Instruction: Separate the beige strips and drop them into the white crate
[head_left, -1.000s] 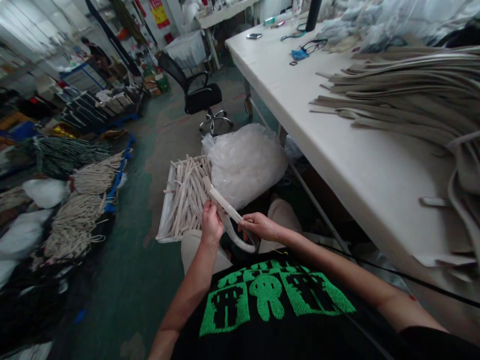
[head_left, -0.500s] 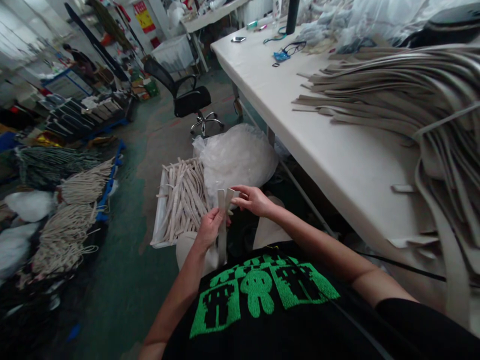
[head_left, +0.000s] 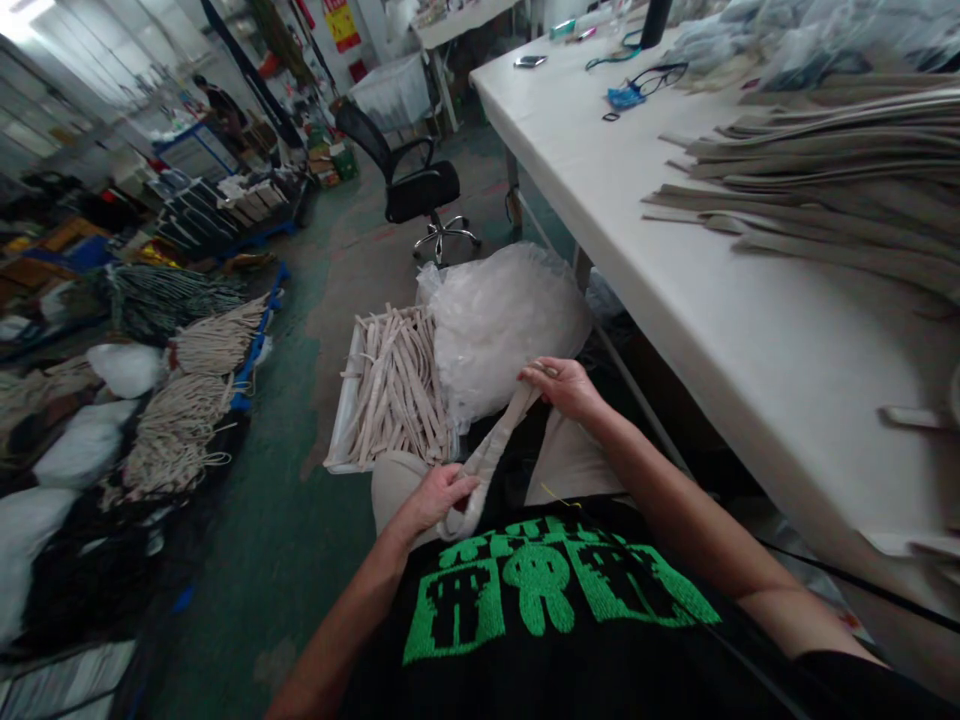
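A beige fabric strap (head_left: 496,445) runs slantwise between my two hands, over my lap. My right hand (head_left: 564,386) is closed on its upper end, in front of the plastic bag. Lower and to the left, my left hand (head_left: 444,494) grips the strap near a loop that hangs towards my shirt. Just beyond my left hand stands a white bin (head_left: 343,425) heaped with similar beige straps (head_left: 401,385).
A full clear plastic bag (head_left: 510,320) leans beside the bin. To my right is a long white table (head_left: 720,290) with piled straps (head_left: 817,170), glasses (head_left: 660,78) and a phone (head_left: 530,61). An office chair (head_left: 424,190) stands ahead. Bundled cords (head_left: 180,420) lie on the left.
My right hand has moved up and right, and my left hand down, drawing the strap out at a slant with a loop below. The view has turned slightly left.
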